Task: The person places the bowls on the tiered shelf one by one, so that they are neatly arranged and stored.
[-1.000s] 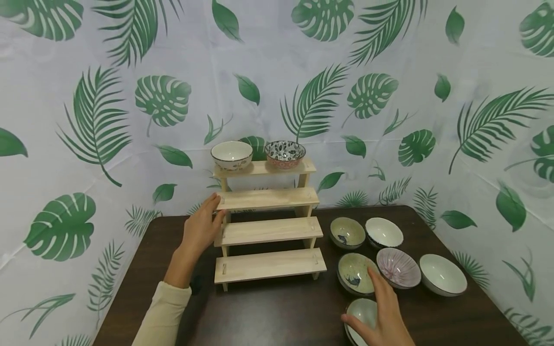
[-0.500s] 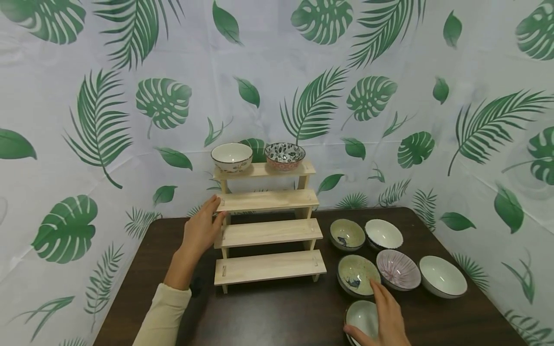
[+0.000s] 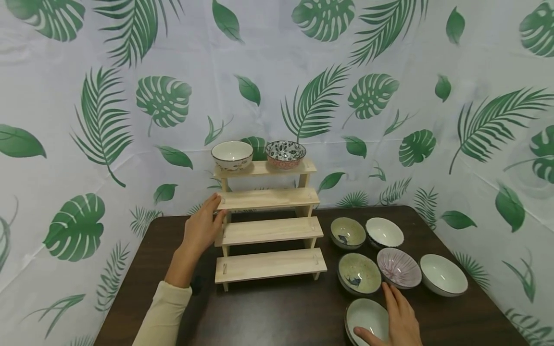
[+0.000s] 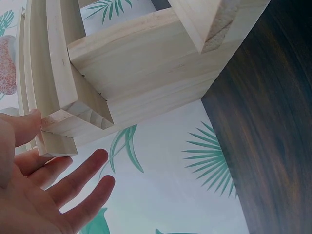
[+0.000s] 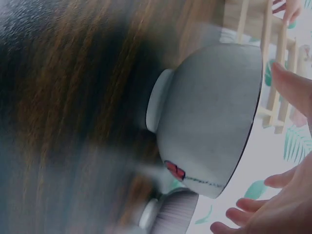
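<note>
A four-tier wooden display stand (image 3: 270, 266) stands on the table. My left hand (image 3: 201, 228) pinches the left end of its second-highest board; in the left wrist view the thumb and index finger (image 4: 29, 162) are at the board's end while the other fingers extend free. My right hand (image 3: 400, 317) hovers at the near white bowl (image 3: 365, 317), thumb over its opening and fingers along its right side. From the right wrist that bowl (image 5: 209, 112) shows a dark rim and a small red motif, with the fingers spread apart and holding nothing.
A cream bowl (image 3: 232, 153) and a black-and-red patterned bowl (image 3: 284, 156) sit on the top tier. Right of the stand are two greenish bowls (image 3: 359, 275) (image 3: 347, 233), a pink-streaked bowl (image 3: 399, 267) and two white bowls (image 3: 384, 232) (image 3: 443, 275). Leaf-printed cloth backs the table.
My right hand has shifted right and slightly nearer, off the greenish bowl's edge, uncovering more of the near white bowl. The left hand keeps its place on the stand.
</note>
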`<state>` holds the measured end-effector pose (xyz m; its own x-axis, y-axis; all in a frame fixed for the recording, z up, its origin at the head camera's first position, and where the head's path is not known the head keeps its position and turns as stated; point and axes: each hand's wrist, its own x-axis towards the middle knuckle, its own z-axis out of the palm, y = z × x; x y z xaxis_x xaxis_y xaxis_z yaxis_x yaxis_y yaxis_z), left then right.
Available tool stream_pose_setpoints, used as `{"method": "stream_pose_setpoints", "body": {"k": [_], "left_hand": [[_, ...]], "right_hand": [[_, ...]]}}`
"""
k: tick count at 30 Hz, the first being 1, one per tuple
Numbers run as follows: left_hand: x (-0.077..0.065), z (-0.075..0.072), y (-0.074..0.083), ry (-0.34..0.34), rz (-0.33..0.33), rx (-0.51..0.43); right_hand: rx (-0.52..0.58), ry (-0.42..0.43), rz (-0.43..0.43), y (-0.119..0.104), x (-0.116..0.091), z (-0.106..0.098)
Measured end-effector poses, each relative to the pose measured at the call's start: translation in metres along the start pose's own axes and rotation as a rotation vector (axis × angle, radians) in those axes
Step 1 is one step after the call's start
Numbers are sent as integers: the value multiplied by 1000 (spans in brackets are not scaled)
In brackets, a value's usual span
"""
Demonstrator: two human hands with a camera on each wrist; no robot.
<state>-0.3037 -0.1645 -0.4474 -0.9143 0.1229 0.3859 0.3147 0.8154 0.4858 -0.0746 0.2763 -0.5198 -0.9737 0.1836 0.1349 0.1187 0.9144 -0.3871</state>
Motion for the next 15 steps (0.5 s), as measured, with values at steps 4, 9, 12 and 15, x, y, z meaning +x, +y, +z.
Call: {"method": "stream_pose_setpoints", "body": {"k": [4,9,12,15], "left_hand": [[1,-1,1,-1,-4,1],[1,-1,0,-13,-13,1],[1,-1,1,-14,-9,9],[0,-1,1,-9,-10,8]], "right_hand": [[-43,-43,28,6,2,0],[-88,-97,28,12,3,2],[-102,-105,7,15,1,5],[-89,-55,-44,21,-3,12]]}}
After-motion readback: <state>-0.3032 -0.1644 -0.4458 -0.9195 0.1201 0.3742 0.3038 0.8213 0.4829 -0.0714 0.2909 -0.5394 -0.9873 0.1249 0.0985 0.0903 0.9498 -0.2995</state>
